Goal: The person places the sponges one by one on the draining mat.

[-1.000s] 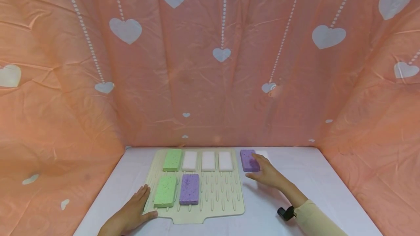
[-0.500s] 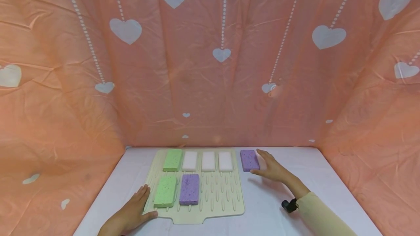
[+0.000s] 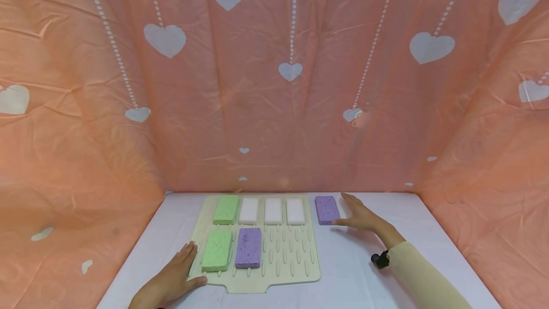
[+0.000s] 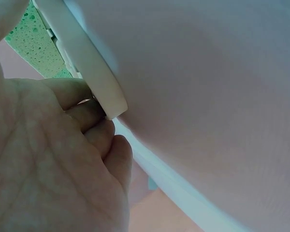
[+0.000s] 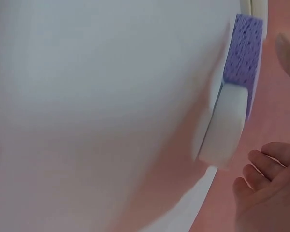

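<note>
My left hand lies along the left edge of a cream ridged draining board, thumb by its front edge; the left wrist view has the fingertips against the board's rim. My right hand is spread around a white sponge right of the board, thumb in front and fingers beyond. In the right wrist view the fingers stand apart from that sponge. Directly left of it lies a purple sponge. The board bears another purple sponge, two green sponges, near and far, and three white sponges.
A white cloth covers the table. An orange curtain with white hearts closes off the back and both sides. A small black device sits at my right wrist.
My right hand has moved off the purple sponge beside the board and shifted right, toward the white sponge. That purple sponge stays where it was. My left hand has not moved.
</note>
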Available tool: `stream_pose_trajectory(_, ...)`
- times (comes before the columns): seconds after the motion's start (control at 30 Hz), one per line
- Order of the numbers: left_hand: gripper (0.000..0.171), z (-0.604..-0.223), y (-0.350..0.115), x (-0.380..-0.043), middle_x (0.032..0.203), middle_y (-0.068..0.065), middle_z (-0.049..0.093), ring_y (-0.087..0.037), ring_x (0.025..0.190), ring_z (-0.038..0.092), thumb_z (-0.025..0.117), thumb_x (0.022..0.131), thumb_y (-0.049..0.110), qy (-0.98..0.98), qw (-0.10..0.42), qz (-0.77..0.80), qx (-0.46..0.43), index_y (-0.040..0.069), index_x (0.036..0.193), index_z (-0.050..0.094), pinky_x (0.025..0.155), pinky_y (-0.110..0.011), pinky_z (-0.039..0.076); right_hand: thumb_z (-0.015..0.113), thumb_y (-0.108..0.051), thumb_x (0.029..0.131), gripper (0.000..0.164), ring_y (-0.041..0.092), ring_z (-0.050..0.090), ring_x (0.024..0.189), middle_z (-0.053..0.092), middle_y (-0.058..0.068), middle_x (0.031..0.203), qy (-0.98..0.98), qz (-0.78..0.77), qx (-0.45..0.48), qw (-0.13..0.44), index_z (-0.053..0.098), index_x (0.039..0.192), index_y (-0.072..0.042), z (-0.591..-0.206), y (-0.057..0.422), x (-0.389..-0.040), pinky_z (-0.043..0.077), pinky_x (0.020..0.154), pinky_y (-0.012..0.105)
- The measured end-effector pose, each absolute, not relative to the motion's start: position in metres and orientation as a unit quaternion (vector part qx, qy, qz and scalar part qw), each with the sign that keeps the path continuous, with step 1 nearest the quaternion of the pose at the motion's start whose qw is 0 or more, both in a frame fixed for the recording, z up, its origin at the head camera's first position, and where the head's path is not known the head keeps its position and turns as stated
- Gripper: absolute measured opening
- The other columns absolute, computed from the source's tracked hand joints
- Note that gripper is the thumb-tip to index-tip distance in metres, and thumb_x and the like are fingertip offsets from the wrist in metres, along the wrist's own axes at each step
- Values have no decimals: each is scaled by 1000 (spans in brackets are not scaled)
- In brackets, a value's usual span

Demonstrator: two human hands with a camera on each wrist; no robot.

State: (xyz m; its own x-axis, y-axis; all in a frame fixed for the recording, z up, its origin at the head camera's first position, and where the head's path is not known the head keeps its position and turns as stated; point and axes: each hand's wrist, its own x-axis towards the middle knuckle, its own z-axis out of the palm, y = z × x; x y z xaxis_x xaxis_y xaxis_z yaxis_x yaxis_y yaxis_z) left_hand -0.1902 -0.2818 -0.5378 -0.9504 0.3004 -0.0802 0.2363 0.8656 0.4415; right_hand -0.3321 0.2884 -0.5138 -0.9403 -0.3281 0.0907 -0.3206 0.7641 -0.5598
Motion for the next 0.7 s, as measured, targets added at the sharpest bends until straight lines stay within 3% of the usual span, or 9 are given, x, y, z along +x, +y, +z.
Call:
stream_pose_trajectory(0.67, 109, -538, -283, -192, 165, -43, 26, -61, 155, 21, 81, 92, 51, 959, 71, 231, 149, -22, 156, 31, 124, -71, 21, 95, -35, 82, 121, 62, 22, 154, 24, 44, 165, 929, -320, -174, 64, 21, 161, 19, -524, 312, -349, 21, 127, 70)
stream_pose_trajectory(0.7, 110, -539, -283, -192, 165, -44, 25, -62, 154, 20, 81, 92, 51, 957, 72, 239, 148, -22, 156, 30, 127, -68, 17, 95, -34, 82, 121, 61, 22, 154, 23, 43, 166, 929, -321, -172, 69, 21, 161, 19, -525, 312, -350, 21, 127, 70)
